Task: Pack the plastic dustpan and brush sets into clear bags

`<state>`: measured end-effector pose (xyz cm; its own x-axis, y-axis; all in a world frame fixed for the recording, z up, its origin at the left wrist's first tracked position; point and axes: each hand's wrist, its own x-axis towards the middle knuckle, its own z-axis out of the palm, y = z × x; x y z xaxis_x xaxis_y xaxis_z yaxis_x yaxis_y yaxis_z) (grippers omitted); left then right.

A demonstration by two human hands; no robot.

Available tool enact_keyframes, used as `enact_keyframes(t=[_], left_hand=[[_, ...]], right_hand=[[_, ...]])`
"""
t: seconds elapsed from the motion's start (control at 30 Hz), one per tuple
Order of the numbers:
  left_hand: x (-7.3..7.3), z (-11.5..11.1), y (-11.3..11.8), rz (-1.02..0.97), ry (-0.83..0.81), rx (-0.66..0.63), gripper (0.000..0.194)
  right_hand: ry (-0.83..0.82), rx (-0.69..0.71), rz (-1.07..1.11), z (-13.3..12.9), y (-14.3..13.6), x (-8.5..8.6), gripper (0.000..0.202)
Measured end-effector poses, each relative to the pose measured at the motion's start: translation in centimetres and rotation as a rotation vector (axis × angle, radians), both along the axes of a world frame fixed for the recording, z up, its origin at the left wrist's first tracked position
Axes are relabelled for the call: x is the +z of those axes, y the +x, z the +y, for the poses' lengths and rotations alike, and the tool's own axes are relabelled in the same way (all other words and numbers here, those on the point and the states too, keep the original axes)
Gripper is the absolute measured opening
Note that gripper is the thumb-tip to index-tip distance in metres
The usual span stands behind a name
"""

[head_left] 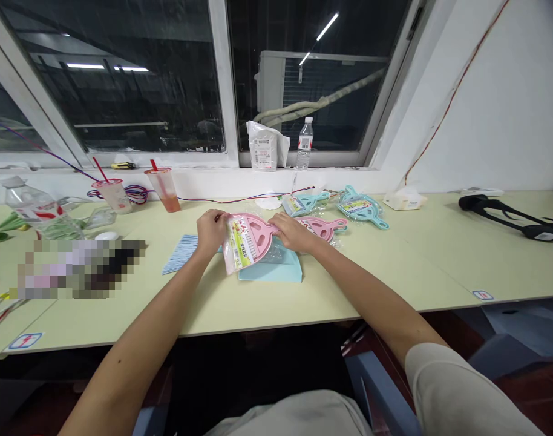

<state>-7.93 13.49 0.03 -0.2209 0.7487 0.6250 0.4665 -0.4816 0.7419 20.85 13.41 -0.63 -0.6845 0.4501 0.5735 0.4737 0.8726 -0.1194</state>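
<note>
A pink dustpan set in a clear packet with a green and white label is held above the table between both hands. My left hand pinches its left upper edge. Closed around its handle end is my right hand. Beneath it lie a light blue dustpan and a brush with blue bristles. Another pink set rests just right of my right hand. Behind are packaged turquoise sets, one near the middle and another further right.
Two cups with red straws, left and right, stand at the back left near a large bottle. A water bottle and white package stand on the sill. A black strapped device lies far right.
</note>
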Motion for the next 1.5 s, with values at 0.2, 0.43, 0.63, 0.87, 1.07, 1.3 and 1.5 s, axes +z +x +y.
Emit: enact_keyframes(t=[0.2,0.43,0.63,0.87,1.07,1.3,1.5], left_hand=[[-0.3,0.2,0.3,-0.359,-0.131,-0.237,0.058],[-0.9,-0.3,0.7,-0.226,-0.093,-0.256,0.055],[-1.7,-0.4,0.8,0.083,-0.008,-0.181,0.033],[-2.6,0.3,0.6,0.342,-0.046,-0.126,0.027],[-2.7,0.1,0.7,0.35,-0.059,-0.11,0.026],[-2.9,0.3,0.6,0.369,-0.025,-0.102,0.027],[-3.1,0.4,0.5,0.379,-0.015,-0.095,0.027]], right_hand=[[-0.021,-0.079,0.053,1.4,1.3,-0.3,0.029],[-0.122,-0.233,0.125,3.2,5.0,1.1,0.03],[-0.292,-0.398,0.263,3.2,12.9,2.8,0.021],[-0.518,-0.56,0.23,1.2,18.5,2.5,0.018],[-0.413,-0.487,0.061,1.8,16.9,1.4,0.024],[-0.294,-0.51,-0.107,2.3,18.2,0.6,0.031],[-0.275,-0.552,-0.185,2.1,18.3,0.5,0.042]])
